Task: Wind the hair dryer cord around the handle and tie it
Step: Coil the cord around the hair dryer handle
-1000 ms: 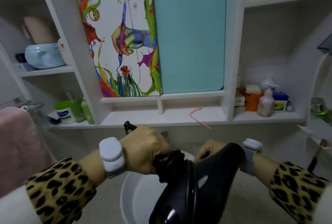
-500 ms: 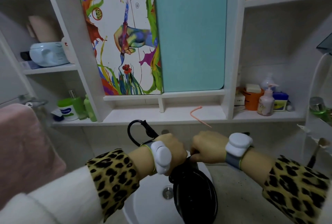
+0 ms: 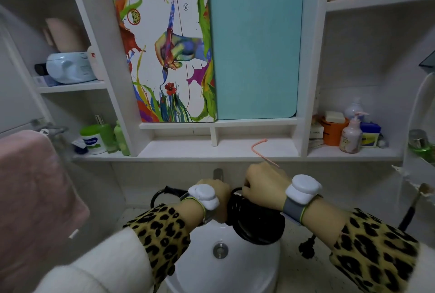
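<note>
A black hair dryer hangs above the white sink, its round end toward me. Black cord is coiled in several turns around its handle between my hands. My left hand is closed on the handle and cord, and a loop of cord sticks out to its left. My right hand is closed on the cord just above the coils. The black plug dangles below my right wrist.
White shelves behind the sink carry green bottles on the left and pump bottles with an orange tub on the right. A pink wire lies on the middle shelf. A pink towel hangs at left. A faucet sits behind my hands.
The dryer has turned and dropped lower, its handle now between my hands. My hands have come closer together, and more cord turns lie on the handle. The plug now dangles at right.
</note>
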Demonstrator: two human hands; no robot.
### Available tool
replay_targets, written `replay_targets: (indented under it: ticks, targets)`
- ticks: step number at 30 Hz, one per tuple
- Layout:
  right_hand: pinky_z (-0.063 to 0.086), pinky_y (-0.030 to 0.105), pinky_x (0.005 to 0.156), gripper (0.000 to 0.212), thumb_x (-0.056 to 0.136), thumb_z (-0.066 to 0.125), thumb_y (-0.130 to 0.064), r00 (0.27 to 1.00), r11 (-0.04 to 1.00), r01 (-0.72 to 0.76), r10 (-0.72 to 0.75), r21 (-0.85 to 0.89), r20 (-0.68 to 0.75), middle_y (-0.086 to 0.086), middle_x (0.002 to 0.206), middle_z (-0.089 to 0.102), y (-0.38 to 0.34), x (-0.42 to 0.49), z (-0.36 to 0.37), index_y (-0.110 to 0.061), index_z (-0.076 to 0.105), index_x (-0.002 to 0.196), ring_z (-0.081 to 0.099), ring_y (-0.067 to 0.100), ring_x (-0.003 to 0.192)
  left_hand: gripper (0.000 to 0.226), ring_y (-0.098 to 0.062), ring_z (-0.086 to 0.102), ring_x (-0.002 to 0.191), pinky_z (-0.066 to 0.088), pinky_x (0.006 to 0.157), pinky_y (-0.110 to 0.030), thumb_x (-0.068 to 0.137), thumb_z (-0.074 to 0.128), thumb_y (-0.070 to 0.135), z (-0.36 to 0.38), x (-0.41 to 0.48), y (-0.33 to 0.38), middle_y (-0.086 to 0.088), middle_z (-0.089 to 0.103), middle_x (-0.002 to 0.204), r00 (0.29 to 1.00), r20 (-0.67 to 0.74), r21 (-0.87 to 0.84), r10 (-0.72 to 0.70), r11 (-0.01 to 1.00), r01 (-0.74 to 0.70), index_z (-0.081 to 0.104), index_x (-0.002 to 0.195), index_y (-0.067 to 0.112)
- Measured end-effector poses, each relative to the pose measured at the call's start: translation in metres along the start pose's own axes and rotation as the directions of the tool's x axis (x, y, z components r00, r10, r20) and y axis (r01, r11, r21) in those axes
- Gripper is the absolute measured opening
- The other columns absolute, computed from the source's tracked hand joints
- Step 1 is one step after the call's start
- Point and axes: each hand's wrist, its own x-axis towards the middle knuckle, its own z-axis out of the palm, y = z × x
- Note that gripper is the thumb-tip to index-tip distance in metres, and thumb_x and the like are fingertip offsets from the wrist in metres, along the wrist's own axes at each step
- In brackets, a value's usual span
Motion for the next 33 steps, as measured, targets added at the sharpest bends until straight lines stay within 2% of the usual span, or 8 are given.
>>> replay_targets:
  ticks: [4,7,9,19,24,29,31,33]
  targets:
    - [0.037,0.028,0.05,0.033,0.082,0.051,-0.019,0.998,1.0,0.014,-0.014,-0.008,-0.059,0.002,0.054,0.041,-0.014,-0.003,0.009,-0.016,0.039,0.052,0.053,0.031,0.059,0.021,-0.008,0.06,0.062,0.051,0.063,-0.019,0.084,0.06,0.027,0.012,0.006,-0.005,0.0,0.056,0.055,0.984,0.163,-0.255,0.07,0.966,-0.026,0.053,0.066,0.019]
    - [0.038,0.029,0.05,0.028,0.089,0.047,-0.022,0.994,0.998,0.053,-0.056,-0.035,-0.091,0.007,0.065,0.057,-0.023,-0.008,0.022,-0.012,0.051,0.063,0.054,0.028,0.061,0.028,-0.002,0.055,0.032,0.042,0.037,-0.013,0.074,0.074,0.027,0.029,0.014,-0.02,0.009,0.057,0.035,0.983,0.114,-0.732,0.143,0.681,-0.014,0.063,0.05,0.017]
    - [0.046,0.031,0.056,0.029,0.092,0.044,-0.026,0.991,0.997,0.075,-0.077,-0.026,-0.106,0.008,0.077,0.067,-0.028,-0.011,0.03,-0.011,0.061,0.073,0.06,0.026,0.067,0.025,-0.005,0.057,0.033,0.044,0.037,-0.014,0.07,0.079,0.025,0.04,0.007,-0.025,0.007,0.062,0.04,0.976,0.115,-0.894,0.185,0.448,0.02,0.066,0.051,0.016]
    - [0.055,0.034,0.068,0.026,0.09,0.047,-0.028,0.948,0.963,0.101,-0.017,0.249,-0.318,0.001,0.085,0.072,-0.034,-0.016,0.049,-0.019,0.072,0.091,0.067,0.017,0.078,0.035,-0.015,0.06,0.043,0.052,0.053,-0.026,0.072,0.067,0.006,0.036,0.0,-0.041,-0.003,0.064,0.047,0.886,0.146,-0.987,0.44,0.001,0.163,0.067,0.039,0.015]
    - [0.054,0.033,0.066,0.028,0.089,0.045,-0.029,0.943,0.971,0.082,-0.002,0.225,-0.334,0.0,0.081,0.071,-0.035,-0.009,0.041,-0.019,0.071,0.087,0.065,0.016,0.075,0.046,-0.013,0.058,0.039,0.05,0.046,-0.022,0.082,0.062,0.003,0.029,0.0,-0.042,-0.001,0.061,0.044,0.906,0.134,-0.988,0.402,-0.014,0.153,0.065,0.038,0.015]
    - [0.053,0.034,0.064,0.031,0.089,0.041,-0.031,0.94,0.989,0.08,-0.033,0.125,-0.339,0.0,0.078,0.069,-0.04,-0.001,0.03,-0.019,0.068,0.08,0.063,0.019,0.073,0.022,-0.011,0.061,0.044,0.047,0.04,-0.02,0.084,0.07,0.013,0.026,0.009,-0.031,-0.002,0.065,0.059,0.952,0.101,-0.978,0.288,0.205,0.041,0.063,0.063,0.012]
    - [0.054,0.035,0.067,0.032,0.089,0.04,-0.032,0.941,0.99,0.08,-0.036,0.117,-0.337,0.0,0.081,0.069,-0.042,0.0,0.032,-0.018,0.068,0.083,0.064,0.02,0.076,0.01,-0.023,0.07,0.071,0.056,0.055,-0.027,0.089,0.064,0.013,0.027,0.012,-0.024,-0.014,0.07,0.086,0.965,0.026,-0.971,0.262,0.234,-0.038,0.067,0.086,0.005]
    - [0.054,0.034,0.069,0.034,0.09,0.039,-0.032,0.942,0.989,0.084,-0.04,0.118,-0.334,0.0,0.086,0.07,-0.045,-0.001,0.039,-0.019,0.069,0.086,0.065,0.02,0.079,0.028,-0.04,0.058,0.113,0.05,0.088,-0.037,0.097,0.05,0.007,0.026,0.015,-0.019,-0.028,0.059,0.122,0.98,-0.03,-0.978,0.197,0.197,-0.07,0.055,0.12,-0.007]
